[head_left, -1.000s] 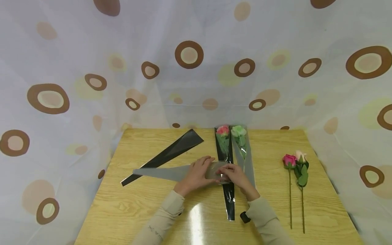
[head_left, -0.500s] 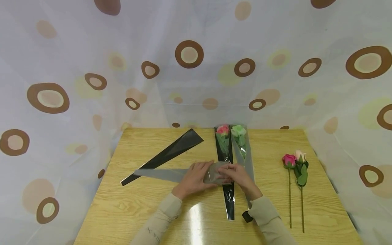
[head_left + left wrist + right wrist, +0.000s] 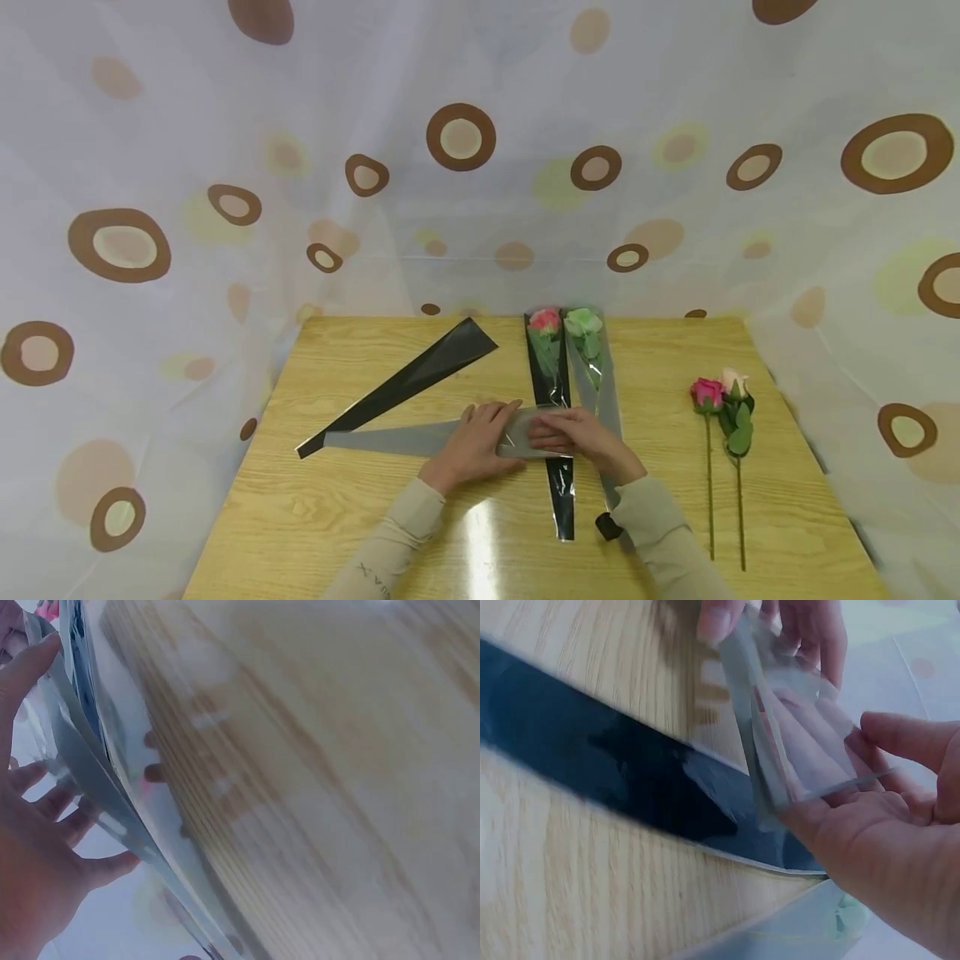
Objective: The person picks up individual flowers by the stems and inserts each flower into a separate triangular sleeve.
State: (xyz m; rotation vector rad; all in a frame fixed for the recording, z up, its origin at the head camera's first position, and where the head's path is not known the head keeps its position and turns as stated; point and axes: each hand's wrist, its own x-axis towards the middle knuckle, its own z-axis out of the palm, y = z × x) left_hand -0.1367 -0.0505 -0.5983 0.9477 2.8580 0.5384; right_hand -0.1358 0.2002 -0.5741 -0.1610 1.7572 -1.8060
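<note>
A grey, clear-fronted flower sleeve [image 3: 397, 440] lies crosswise, its narrow end pointing left and its wide mouth to the right. My left hand [image 3: 468, 450] grips it near the mouth, thumb on the near side and fingers on the far side; the left wrist view shows the sleeve [image 3: 112, 799] between them. At the mouth is my right hand [image 3: 585, 437]. In the right wrist view its fingers show straight through the clear film, with the thumb [image 3: 907, 739] outside by the film's edge. Beneath the mouth lies a black sleeve [image 3: 564, 500] holding a pink rose [image 3: 544, 322].
A green rose [image 3: 583, 322] in a grey sleeve [image 3: 611, 400] lies beside the black one. Another black sleeve [image 3: 420, 375] slants at the left, under the held sleeve's narrow tip. Two unwrapped roses, magenta [image 3: 707, 393] and pale pink [image 3: 736, 382], lie at the right. A patterned curtain surrounds the wooden table [image 3: 300, 508].
The sleeve's mouth has shifted slightly right and toward the person, and its narrow end has dropped nearer too. My right fingers have moved from pinching at the mouth to lying straighter behind the film.
</note>
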